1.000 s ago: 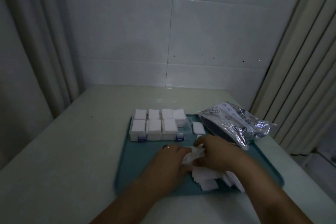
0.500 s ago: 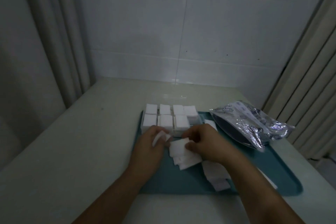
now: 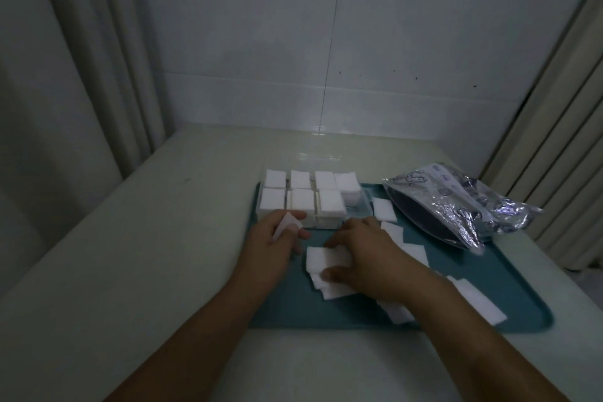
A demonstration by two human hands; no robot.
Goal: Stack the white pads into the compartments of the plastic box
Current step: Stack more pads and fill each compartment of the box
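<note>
The clear plastic box (image 3: 363, 206) stands at the far left of the teal tray (image 3: 509, 300), its compartments filled with stacks of white pads (image 3: 301, 199). My left hand (image 3: 277, 241) holds a single white pad (image 3: 287, 223) between its fingers, just in front of the box's near-left corner. My right hand (image 3: 368, 254) grips a small pile of pads (image 3: 326, 266) lying on the tray, thumb on top. More loose pads (image 3: 476, 300) lie scattered under and to the right of my right forearm.
A crinkled silver foil bag (image 3: 456, 206) lies at the tray's far right corner. One pad (image 3: 384, 209) rests beside the box. The tray sits on a pale table against a tiled wall, with curtains on both sides.
Both hands moved away from me toward the box. My left hand took one pad off the pile and carried it left; my right hand slid the pile forward.
</note>
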